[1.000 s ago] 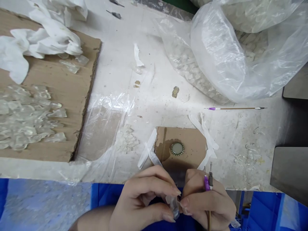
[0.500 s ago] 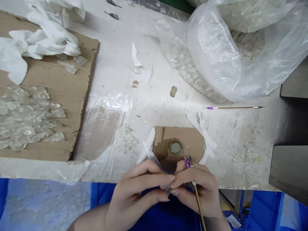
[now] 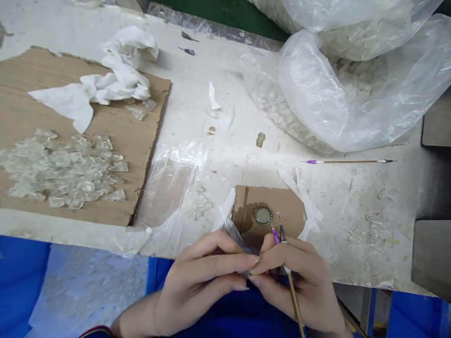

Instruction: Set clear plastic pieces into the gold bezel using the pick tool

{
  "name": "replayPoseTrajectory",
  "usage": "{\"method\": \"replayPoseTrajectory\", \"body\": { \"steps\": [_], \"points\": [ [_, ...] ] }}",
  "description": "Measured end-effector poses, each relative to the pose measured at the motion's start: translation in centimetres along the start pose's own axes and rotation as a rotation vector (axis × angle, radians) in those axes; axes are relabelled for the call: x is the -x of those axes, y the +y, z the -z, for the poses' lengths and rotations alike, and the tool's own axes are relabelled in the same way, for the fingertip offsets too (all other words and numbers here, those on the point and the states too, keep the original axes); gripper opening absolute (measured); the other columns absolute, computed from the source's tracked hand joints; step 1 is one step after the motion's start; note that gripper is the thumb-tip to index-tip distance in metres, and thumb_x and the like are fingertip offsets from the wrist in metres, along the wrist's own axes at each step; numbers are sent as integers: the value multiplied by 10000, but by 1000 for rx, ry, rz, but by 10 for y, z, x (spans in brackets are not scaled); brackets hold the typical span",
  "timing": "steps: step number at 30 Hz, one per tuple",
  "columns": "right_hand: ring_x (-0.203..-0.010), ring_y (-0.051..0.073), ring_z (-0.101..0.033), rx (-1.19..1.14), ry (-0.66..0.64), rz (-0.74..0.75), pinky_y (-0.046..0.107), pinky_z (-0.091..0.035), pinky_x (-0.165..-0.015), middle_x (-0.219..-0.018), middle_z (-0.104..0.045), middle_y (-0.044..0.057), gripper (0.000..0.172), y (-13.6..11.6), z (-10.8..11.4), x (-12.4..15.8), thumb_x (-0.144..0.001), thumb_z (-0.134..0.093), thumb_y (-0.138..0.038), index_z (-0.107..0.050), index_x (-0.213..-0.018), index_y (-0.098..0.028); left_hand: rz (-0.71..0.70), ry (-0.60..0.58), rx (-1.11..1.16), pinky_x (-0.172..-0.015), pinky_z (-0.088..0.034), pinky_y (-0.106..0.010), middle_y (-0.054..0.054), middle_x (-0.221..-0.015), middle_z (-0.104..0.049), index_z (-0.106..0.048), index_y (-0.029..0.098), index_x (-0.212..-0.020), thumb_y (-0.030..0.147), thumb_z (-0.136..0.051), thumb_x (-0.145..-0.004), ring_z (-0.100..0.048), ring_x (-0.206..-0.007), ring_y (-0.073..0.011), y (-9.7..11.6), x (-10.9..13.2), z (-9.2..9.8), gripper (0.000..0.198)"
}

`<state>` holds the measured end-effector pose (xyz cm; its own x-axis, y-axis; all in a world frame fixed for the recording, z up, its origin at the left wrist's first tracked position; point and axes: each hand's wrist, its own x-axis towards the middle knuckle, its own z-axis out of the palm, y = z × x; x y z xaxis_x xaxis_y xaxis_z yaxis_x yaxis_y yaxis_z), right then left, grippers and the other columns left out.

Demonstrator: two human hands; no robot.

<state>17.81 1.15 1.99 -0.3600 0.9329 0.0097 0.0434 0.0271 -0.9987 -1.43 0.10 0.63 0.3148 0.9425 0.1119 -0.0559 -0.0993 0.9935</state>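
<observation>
My left hand (image 3: 200, 286) and my right hand (image 3: 296, 277) meet at the fingertips at the near table edge. The left fingers pinch a small clear piece (image 3: 246, 273), mostly hidden between the hands. My right hand grips a thin wooden-handled tool (image 3: 294, 295) with a purple band and a dark metal tip (image 3: 281, 232) pointing away from me. Just beyond the fingers, a round brass bezel with a pale centre (image 3: 263, 216) lies on a taped cardboard scrap (image 3: 285, 206).
A cardboard sheet (image 3: 105, 211) at left holds many clear, glassy pieces (image 3: 63, 169) and crumpled white tissue (image 3: 120, 80). Clear plastic bags of pale pieces (image 3: 334, 94) fill the back right. A matching purple-banded tool (image 3: 348, 161) lies on the white table. Blue crates (image 3: 416, 314) sit below the edge.
My hands have moved up and slightly left, closer to the bezel, and the tool now stands more upright. The whole view has also shifted, bringing more of the tissue and cardboard into sight.
</observation>
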Motion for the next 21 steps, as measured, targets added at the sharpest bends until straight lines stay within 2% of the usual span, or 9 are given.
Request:
{"method": "replayPoseTrajectory", "body": {
  "steps": [13,21],
  "points": [
    [-537,90,-495,48,-11,68,198,-433,-495,-655,-579,-48,192,-3,-3,1,-876,-652,-42,-629,-815,-222,-95,-40,-94,-677,-656,-232,-66,-917,-723,-707,261,-1345,137,-637,-1003,-753,-783,-180,3,7,1,370],
    [-543,91,-486,24,-9,93,189,-423,-488,-643,-556,-57,195,-3,-2,3,-854,-656,-36,-644,-849,-231,-177,-96,-106,-676,-658,-272,-106,-914,-725,-678,201,-1368,122,-562,-1023,-742,-784,-199,3,1,3,372]
  ]
}}
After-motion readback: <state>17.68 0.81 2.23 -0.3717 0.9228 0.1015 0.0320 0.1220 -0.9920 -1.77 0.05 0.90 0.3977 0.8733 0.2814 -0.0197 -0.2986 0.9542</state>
